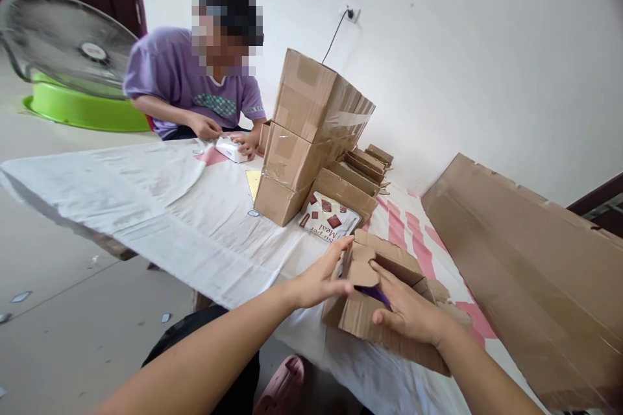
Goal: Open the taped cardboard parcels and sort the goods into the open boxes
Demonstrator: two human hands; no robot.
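Cloth, white with pink stripes, covers the table [160,207], and everything here is placed by the small open box [384,301] at its near edge. Largest is the flat cardboard sheet [530,272], leaning just to the right of that box and reaching past it on both sides. Beyond the box and to its left rises a stack of taped cartons [306,136], three high and tilted, with a row of folded carton blanks [360,172] leaning against its right side. Far off to the left of the box, beyond the table, stands a fan [63,42] over a green basin [82,110]. A person in a purple shirt [180,78] sits behind the table, well beyond the box, with both hands by a small white device [231,149]. Between the stack and the box lies a printed packet [328,217], flat on the cloth, just beyond the box's far flap.

The box itself has its flaps raised, and something purple [374,295] shows inside; what it is cannot be told. The left hand [321,279] lies spread against the box's left side, fingers reaching the far flap. The right hand [409,311] rests on the box's near edge, fingers half curled over the opening, touching a flap.
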